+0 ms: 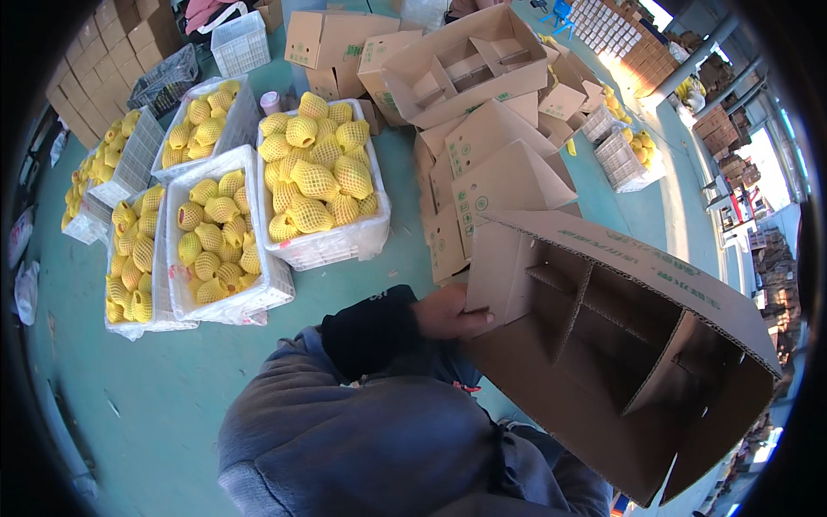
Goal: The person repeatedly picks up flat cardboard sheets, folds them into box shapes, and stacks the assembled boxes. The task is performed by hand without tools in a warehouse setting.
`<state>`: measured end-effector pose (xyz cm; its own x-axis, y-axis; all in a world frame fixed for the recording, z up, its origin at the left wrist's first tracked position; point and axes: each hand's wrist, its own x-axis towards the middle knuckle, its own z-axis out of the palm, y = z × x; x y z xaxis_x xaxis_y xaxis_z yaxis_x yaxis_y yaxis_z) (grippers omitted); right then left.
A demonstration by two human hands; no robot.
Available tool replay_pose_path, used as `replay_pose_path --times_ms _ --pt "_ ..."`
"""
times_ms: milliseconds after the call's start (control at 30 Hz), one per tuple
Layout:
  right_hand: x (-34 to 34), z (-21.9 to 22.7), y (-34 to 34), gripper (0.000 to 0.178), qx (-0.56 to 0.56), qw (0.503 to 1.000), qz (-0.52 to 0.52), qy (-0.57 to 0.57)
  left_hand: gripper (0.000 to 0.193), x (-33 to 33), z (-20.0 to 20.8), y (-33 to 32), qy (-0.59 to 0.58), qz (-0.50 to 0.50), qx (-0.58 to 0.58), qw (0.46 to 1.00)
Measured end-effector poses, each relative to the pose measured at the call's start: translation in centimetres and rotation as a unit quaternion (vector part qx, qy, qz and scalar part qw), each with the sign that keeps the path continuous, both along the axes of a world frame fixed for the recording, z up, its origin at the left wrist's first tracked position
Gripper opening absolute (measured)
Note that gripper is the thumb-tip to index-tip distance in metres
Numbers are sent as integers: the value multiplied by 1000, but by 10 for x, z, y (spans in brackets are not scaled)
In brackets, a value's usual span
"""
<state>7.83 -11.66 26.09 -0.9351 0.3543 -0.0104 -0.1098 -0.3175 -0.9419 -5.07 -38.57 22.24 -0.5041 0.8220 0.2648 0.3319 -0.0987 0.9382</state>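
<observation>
My left hand grips the left end of a cardboard carton, its thumb lying over the rim and the other fingers hidden behind the wall. The carton is tilted, with its open side facing me. Brown cardboard dividers split its inside into compartments, and no fruit shows in them. Green print runs along its outer side. My right hand does not show.
Plastic crates of fruit in yellow foam nets stand on the green floor at left. Ahead, another divided carton rests on a heap of cartons. More fruit crates stand farther right. Stacked boxes line the far left.
</observation>
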Motion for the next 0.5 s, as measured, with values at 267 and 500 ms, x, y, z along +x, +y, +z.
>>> replay_pose_path --times_ms 267,500 --pt "-40 90 55 61 98 987 32 122 27 -1 20 -66 -397 119 128 901" --pt "-80 131 63 57 254 949 158 96 27 -34 37 -153 -400 298 317 806"
